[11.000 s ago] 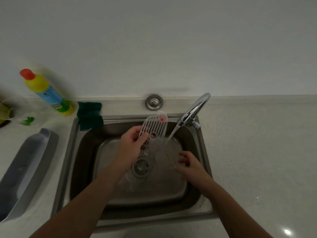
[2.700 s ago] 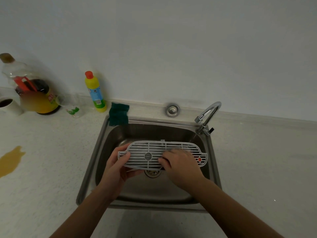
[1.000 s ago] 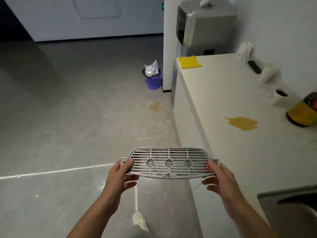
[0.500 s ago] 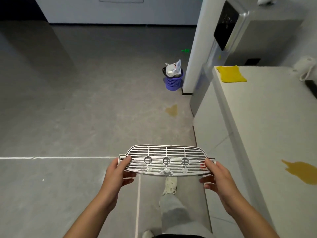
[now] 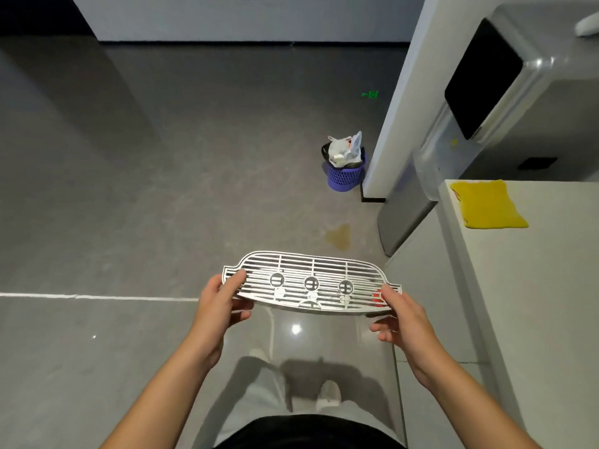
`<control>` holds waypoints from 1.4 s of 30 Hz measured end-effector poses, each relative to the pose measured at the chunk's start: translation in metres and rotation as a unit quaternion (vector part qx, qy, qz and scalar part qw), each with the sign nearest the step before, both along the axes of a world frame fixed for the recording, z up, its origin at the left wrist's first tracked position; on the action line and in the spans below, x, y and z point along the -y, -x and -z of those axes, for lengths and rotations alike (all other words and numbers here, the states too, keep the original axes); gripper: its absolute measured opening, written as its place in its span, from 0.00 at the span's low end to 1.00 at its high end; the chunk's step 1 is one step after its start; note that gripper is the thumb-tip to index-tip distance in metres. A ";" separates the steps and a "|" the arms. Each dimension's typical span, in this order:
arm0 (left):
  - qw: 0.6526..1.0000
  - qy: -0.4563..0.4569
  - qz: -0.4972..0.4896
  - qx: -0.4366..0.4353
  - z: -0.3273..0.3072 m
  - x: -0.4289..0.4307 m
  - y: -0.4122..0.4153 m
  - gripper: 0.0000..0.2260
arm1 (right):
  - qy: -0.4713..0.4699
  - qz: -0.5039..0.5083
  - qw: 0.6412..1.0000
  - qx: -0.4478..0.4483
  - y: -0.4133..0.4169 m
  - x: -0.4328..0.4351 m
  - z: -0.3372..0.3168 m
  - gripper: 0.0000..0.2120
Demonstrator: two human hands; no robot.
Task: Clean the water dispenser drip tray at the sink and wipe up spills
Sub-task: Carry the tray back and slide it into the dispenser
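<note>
I hold the white slotted drip tray grate (image 5: 311, 281) level in front of me, over the floor. My left hand (image 5: 217, 304) pinches its left end and my right hand (image 5: 403, 315) grips its right end, beside a small red float. The grate has three round holes in a row. The silver water dispenser (image 5: 486, 102) with a black panel stands ahead to the right. A yellow-brown spill (image 5: 339, 236) lies on the grey floor just in front of the dispenser's base. A yellow cloth (image 5: 487, 204) lies on the white counter (image 5: 534, 303) at my right.
A purple waste basket (image 5: 345, 171) with a plastic bag stands on the floor by the white pillar (image 5: 398, 102). My legs and shoes (image 5: 327, 392) show below the grate. A pale line (image 5: 97, 297) crosses the floor at left.
I have turned away from the sink and walked along the counter toward the dispenser with the grate in both hands. The dispenser, basket and floor spill are now closer; the counter spill has left the view.
</note>
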State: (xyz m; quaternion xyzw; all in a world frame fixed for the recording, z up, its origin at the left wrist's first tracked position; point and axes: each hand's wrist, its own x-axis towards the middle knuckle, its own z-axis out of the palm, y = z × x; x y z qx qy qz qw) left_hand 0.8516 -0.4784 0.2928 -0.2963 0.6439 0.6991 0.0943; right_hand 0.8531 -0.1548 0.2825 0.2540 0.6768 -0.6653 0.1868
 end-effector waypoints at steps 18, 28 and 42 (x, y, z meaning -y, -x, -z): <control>0.967 -0.014 0.255 0.013 0.008 0.024 0.439 0.23 | 0.010 0.201 0.979 0.032 0.277 0.052 -0.006 0.25; 0.925 -0.001 0.380 0.009 0.011 -0.073 0.608 0.20 | 0.035 0.360 0.932 0.004 0.383 0.001 0.026 0.19; 0.853 -0.022 0.516 0.069 0.036 -0.217 0.760 0.12 | 0.070 0.523 0.850 0.012 0.482 -0.076 0.059 0.14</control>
